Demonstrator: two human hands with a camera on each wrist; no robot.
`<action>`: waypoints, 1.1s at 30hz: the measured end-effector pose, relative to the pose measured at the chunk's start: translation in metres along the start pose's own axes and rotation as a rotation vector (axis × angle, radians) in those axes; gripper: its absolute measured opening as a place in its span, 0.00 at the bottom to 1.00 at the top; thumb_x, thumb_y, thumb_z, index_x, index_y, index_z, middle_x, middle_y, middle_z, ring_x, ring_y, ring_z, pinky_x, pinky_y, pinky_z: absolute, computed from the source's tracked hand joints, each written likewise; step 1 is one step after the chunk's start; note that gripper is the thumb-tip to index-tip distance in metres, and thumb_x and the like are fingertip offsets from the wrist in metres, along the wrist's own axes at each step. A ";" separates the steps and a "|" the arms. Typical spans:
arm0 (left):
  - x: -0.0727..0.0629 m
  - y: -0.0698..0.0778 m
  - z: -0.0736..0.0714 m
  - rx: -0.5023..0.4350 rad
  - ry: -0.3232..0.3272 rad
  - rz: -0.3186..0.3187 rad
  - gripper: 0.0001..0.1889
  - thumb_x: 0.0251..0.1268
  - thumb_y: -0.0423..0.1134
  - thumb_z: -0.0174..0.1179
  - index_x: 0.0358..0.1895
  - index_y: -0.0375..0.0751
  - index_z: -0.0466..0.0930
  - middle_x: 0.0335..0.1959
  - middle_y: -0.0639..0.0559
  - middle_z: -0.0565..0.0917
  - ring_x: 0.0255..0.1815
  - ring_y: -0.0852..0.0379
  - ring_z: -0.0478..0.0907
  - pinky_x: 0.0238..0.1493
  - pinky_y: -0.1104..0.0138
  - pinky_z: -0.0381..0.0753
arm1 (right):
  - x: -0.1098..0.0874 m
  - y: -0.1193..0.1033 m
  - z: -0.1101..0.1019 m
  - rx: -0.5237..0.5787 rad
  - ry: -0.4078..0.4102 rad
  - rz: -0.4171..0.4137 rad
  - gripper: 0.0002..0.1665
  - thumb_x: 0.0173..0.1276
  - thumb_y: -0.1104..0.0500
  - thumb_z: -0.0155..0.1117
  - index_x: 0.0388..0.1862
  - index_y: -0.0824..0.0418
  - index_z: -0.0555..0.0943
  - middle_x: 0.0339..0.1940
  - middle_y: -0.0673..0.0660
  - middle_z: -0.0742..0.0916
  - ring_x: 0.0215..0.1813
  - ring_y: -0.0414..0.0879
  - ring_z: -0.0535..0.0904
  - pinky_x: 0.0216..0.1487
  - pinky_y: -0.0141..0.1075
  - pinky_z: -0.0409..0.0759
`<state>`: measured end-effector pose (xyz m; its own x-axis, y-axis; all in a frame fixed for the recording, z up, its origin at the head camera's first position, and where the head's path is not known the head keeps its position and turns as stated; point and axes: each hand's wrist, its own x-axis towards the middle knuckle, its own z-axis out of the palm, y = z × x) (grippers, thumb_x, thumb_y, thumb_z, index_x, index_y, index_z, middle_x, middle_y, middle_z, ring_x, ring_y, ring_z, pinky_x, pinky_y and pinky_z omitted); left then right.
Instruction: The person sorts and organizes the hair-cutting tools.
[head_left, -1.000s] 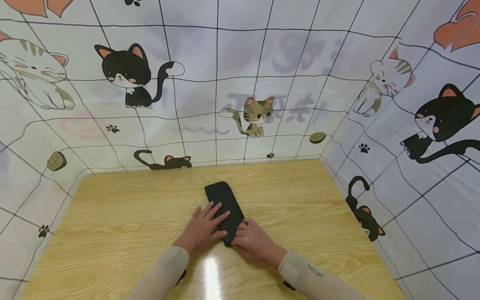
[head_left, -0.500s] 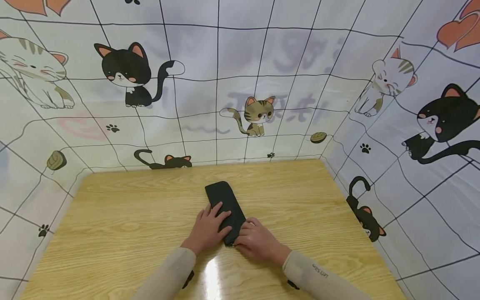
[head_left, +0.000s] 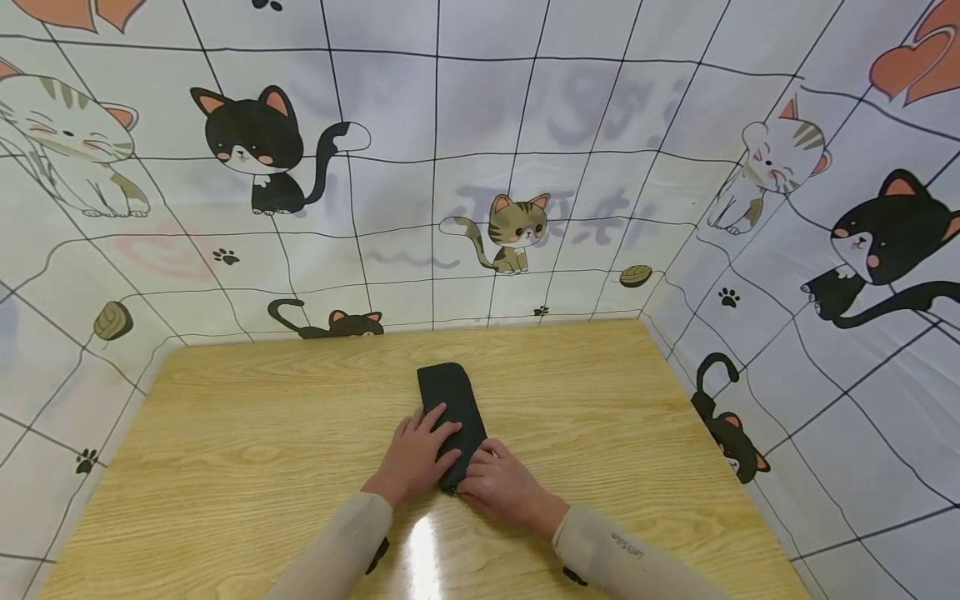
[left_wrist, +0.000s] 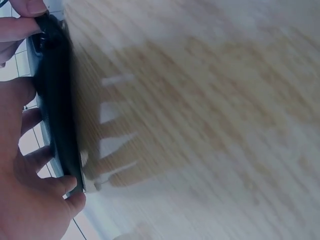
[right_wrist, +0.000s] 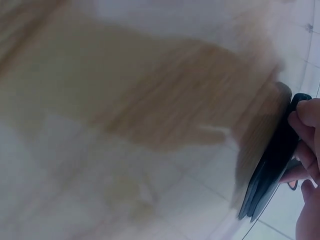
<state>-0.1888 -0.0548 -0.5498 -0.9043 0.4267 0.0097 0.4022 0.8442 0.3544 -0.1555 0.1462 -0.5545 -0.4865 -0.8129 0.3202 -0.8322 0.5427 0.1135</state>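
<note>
A long, flat black pouch point(head_left: 451, 387) with rounded corners lies on the wooden table, its far end pointing away from me. My left hand point(head_left: 415, 457) rests on the pouch's left side with fingers spread across its top. At the near right corner, my right hand point(head_left: 504, 483) pinches the pouch with curled fingers. Seen from the left wrist, the pouch point(left_wrist: 59, 100) stands out edge-on, with the right hand's thumb and fingers point(left_wrist: 20, 25) at its near end. In the right wrist view, fingers point(right_wrist: 305, 120) grip an end of the pouch point(right_wrist: 272, 160).
The light wood table point(head_left: 247, 433) spreads around both hands. Cloth walls point(head_left: 390, 183) with a grid and cartoon cats rise at the back and sides. A bright light reflection lies on the table between the forearms.
The pouch has turned a little: its far end moved right and its near end left. My right hand shifted slightly left with it. The left hand slid right over the past second.
</note>
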 end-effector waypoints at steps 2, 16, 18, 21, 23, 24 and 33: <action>0.000 -0.001 -0.002 0.003 -0.003 0.013 0.22 0.71 0.56 0.54 0.65 0.56 0.74 0.75 0.45 0.64 0.74 0.31 0.59 0.72 0.40 0.60 | 0.004 -0.004 0.001 -0.005 0.006 -0.002 0.04 0.66 0.48 0.67 0.35 0.42 0.88 0.35 0.37 0.88 0.44 0.36 0.79 0.60 0.39 0.71; 0.012 0.024 -0.007 0.114 0.071 -0.053 0.19 0.67 0.56 0.58 0.54 0.51 0.75 0.65 0.42 0.72 0.65 0.32 0.70 0.60 0.41 0.71 | -0.008 0.018 -0.012 -0.004 0.037 0.101 0.06 0.64 0.48 0.66 0.28 0.42 0.87 0.27 0.37 0.86 0.40 0.38 0.78 0.57 0.41 0.71; 0.015 0.030 -0.003 0.154 0.065 -0.106 0.24 0.66 0.61 0.57 0.57 0.50 0.74 0.64 0.42 0.72 0.64 0.31 0.70 0.59 0.41 0.71 | -0.014 0.028 -0.016 -0.013 0.044 0.159 0.06 0.64 0.49 0.66 0.28 0.43 0.87 0.26 0.38 0.86 0.40 0.39 0.79 0.57 0.41 0.71; 0.020 0.039 0.001 0.184 0.043 -0.195 0.33 0.61 0.69 0.55 0.60 0.48 0.72 0.64 0.41 0.72 0.65 0.29 0.68 0.61 0.39 0.69 | -0.022 0.042 -0.020 -0.023 0.035 0.242 0.07 0.65 0.51 0.66 0.28 0.44 0.87 0.26 0.40 0.86 0.40 0.41 0.80 0.57 0.44 0.71; 0.022 0.043 0.002 0.193 0.033 -0.242 0.39 0.57 0.72 0.56 0.61 0.46 0.71 0.64 0.40 0.71 0.66 0.27 0.67 0.62 0.37 0.67 | -0.027 0.051 -0.021 -0.040 0.019 0.295 0.07 0.66 0.52 0.65 0.28 0.44 0.87 0.27 0.41 0.87 0.41 0.42 0.81 0.58 0.45 0.71; 0.023 0.046 0.002 0.196 0.026 -0.263 0.40 0.56 0.73 0.56 0.62 0.45 0.70 0.65 0.40 0.71 0.66 0.27 0.66 0.63 0.37 0.66 | -0.029 0.056 -0.021 -0.052 0.009 0.320 0.07 0.66 0.51 0.65 0.28 0.44 0.87 0.28 0.41 0.88 0.42 0.43 0.81 0.58 0.46 0.71; 0.024 0.045 0.000 0.139 -0.011 -0.218 0.43 0.52 0.69 0.64 0.64 0.41 0.67 0.68 0.41 0.67 0.69 0.31 0.64 0.66 0.40 0.63 | -0.048 0.084 -0.020 -0.076 -0.004 0.429 0.06 0.66 0.53 0.65 0.35 0.46 0.88 0.33 0.43 0.90 0.42 0.44 0.82 0.58 0.47 0.72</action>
<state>-0.1920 -0.0065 -0.5336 -0.9705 0.2328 -0.0630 0.2146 0.9528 0.2149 -0.1968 0.2346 -0.5411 -0.7849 -0.5114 0.3499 -0.5328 0.8453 0.0401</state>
